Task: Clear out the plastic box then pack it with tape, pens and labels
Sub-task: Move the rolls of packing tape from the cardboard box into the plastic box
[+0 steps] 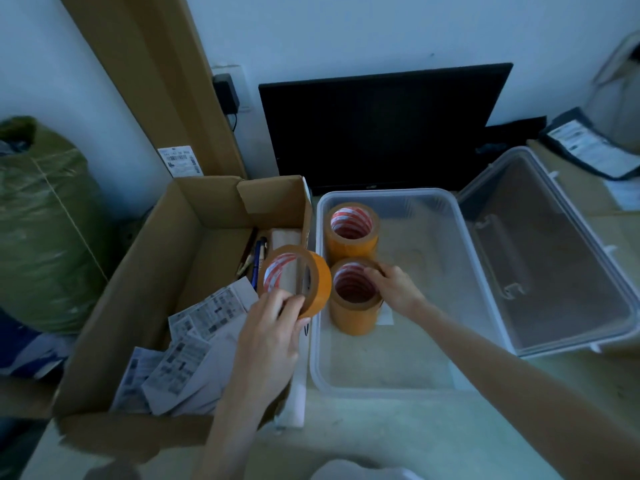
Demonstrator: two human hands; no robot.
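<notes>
A pale table (pixel 398 438) carries everything here. A clear plastic box (pixel 446 216) sits directly on it near the middle, with its open lid (pixel 554 258) lying flat on the table to the right. An open cardboard box (pixel 145 271) rests at the left, just beside the plastic box. A dark monitor (pixel 381 126) stands behind, against the wall. A black folder with printed papers (pixel 592 150) lies at the far right.

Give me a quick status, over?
Left hand holds tape roll. Right hand on stacked tape in plastic box. Pens, labels unpacked.
</notes>
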